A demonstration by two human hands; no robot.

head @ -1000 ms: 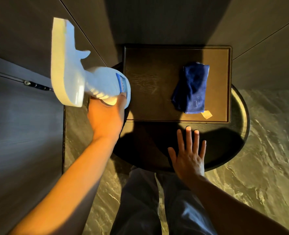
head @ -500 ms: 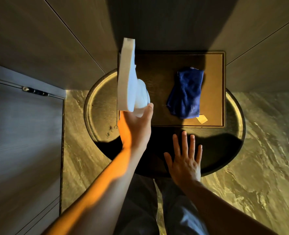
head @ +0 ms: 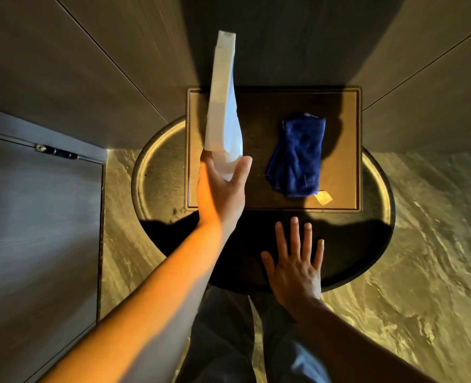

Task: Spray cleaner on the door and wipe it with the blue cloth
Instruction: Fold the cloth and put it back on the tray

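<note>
Two hands show over a round dark surface with a metallic rim, seen from above. The left hand is wrapped around the lower end of a white spray bottle, thumb on its right side and fingers behind it, so the bottle is grasped and raised above the surface. The bottle's long body runs toward 12 o'clock from the hand, its far end reaching over the dark wall panels. The right hand grasps nothing: it is released, palm down, fingers spread and pointing toward 12 o'clock over the shadowed near part of the surface. Whether it presses on the surface or only hovers cannot be told.

On the surface sits a rectangular brown tray with a raised edge. The blue cloth lies crumpled on the tray's right half, at about 3 o'clock from the bottle and at 12 o'clock from the right hand, apart from both hands. A small yellow tag sticks out at the cloth's near corner.

At 9 o'clock from the surface stands the door, a grey panel with a brushed grain, with a small metal hinge fitting at its top edge. Marbled stone floor spreads at 3 to 5 o'clock. At 6 o'clock the person's legs in grey trousers show below the surface edge.
</note>
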